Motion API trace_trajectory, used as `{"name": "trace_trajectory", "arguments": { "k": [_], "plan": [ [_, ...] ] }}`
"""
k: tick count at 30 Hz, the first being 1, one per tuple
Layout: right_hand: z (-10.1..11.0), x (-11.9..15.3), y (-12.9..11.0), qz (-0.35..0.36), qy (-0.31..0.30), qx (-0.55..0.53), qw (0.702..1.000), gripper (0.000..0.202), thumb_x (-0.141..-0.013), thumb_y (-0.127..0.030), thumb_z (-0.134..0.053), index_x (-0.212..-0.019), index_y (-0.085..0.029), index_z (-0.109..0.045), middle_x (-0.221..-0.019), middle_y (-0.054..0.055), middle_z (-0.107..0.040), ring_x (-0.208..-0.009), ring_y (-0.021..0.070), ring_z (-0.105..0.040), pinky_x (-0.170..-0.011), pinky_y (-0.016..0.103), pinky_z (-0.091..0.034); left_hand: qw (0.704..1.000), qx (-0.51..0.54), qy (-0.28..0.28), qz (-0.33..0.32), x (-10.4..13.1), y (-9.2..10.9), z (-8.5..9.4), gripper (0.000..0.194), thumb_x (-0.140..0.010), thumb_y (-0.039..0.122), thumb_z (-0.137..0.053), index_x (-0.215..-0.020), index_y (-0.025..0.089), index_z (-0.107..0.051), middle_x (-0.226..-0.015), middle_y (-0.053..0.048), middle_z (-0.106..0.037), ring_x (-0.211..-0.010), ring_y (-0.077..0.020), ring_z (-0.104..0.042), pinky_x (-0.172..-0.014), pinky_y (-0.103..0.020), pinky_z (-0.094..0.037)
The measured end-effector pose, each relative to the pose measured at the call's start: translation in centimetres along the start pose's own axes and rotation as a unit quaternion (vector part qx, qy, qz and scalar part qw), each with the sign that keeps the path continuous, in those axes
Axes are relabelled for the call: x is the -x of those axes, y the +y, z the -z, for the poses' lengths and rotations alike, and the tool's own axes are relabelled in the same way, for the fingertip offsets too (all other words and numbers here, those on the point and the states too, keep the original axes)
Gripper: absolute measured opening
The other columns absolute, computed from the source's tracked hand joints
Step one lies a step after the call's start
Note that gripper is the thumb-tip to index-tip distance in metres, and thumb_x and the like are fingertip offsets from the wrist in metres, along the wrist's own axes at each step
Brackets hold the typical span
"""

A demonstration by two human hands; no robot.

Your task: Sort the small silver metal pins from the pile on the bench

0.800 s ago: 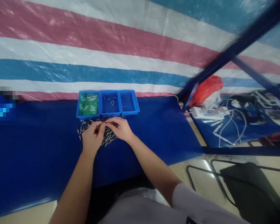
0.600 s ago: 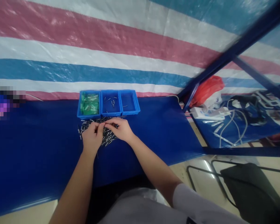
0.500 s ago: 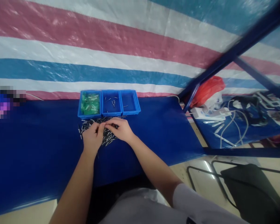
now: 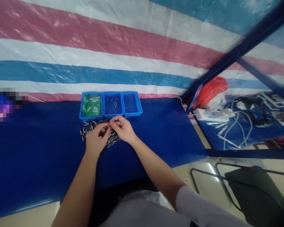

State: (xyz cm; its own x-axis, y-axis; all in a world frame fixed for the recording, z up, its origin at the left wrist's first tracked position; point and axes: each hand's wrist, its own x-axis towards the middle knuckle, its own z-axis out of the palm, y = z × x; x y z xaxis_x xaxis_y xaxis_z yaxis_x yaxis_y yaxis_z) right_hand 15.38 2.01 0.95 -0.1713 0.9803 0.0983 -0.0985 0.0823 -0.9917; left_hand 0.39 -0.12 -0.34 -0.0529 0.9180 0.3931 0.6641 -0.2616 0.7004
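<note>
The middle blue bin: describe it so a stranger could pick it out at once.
On the blue table, against the striped tarp wall, three small blue bins stand side by side just beyond the person's hands. The middle blue bin is the one between the other two. It holds a few loose metal pins, while the left bin is full of green pieces and the right bin looks nearly bare.

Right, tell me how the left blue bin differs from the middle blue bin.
The left blue bin is packed with green pieces, while the middle blue bin holds only a few scattered metal pins and shows most of its floor. Both are small, blue, open-topped bins standing side by side against the striped tarp.
</note>
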Motion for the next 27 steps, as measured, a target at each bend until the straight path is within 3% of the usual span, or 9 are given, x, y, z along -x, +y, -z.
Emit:
{"name": "trace_trajectory", "arguments": {
  "k": [3, 9, 19, 27],
  "plan": [
    [0.04, -0.06, 0.04, -0.017, -0.005, -0.005, 1.000, 0.027, -0.087, -0.045, -0.065, -0.092, -0.020, -0.060, -0.071, -0.001, -0.070, -0.063, 0.0127, -0.065, -0.065, 0.025, -0.052, 1.000, -0.006, 0.020, -0.006, 0.00, -0.28, -0.12, 0.028, -0.089, 0.045, -0.060, -0.100, 0.021, -0.071, -0.063, 0.004, -0.061, -0.057, -0.0085, -0.057, -0.065, -0.021, -0.046],
    [0.32, 0.02, -0.28, 0.025, 0.004, 0.025, 0.999, 0.027, -0.085, -0.045, -0.068, -0.086, -0.018, -0.067, -0.083, 0.003, -0.072, -0.076, 0.0150, -0.068, -0.076, 0.028, -0.054, 0.999, -0.028, 0.025, -0.014, -0.05, -0.73, 0.15, 0.028, -0.094, 0.042, -0.054, -0.103, 0.021, -0.070, -0.080, -0.001, -0.072, -0.069, -0.0112, -0.066, -0.071, -0.022, -0.047],
    [0.63, -0.01, -0.51, 0.006, -0.001, 0.067, 0.998, 0.040, -0.091, -0.053, -0.060, -0.072, -0.018, -0.066, -0.064, 0.000, -0.065, -0.061, 0.0113, -0.061, -0.065, 0.024, -0.049, 1.000, -0.015, 0.021, -0.012, 0.01, -0.21, 0.40, 0.027, -0.094, 0.041, -0.054, -0.105, 0.021, -0.069, -0.080, 0.000, -0.073, -0.066, -0.0105, -0.066, -0.068, -0.021, -0.047],
    [0.66, -0.13, -0.32, -0.002, 0.001, 0.021, 1.000, 0.043, -0.089, -0.056, -0.062, -0.069, -0.018, -0.064, -0.061, -0.001, -0.062, -0.057, 0.0102, -0.056, -0.061, 0.024, -0.046, 1.000, -0.020, 0.004, -0.016, -0.04, -0.67, 0.37, 0.029, -0.096, 0.040, -0.050, -0.093, 0.019, -0.070, -0.066, 0.001, -0.067, -0.060, -0.0113, -0.062, -0.064, -0.023, -0.043]
  ]
}}
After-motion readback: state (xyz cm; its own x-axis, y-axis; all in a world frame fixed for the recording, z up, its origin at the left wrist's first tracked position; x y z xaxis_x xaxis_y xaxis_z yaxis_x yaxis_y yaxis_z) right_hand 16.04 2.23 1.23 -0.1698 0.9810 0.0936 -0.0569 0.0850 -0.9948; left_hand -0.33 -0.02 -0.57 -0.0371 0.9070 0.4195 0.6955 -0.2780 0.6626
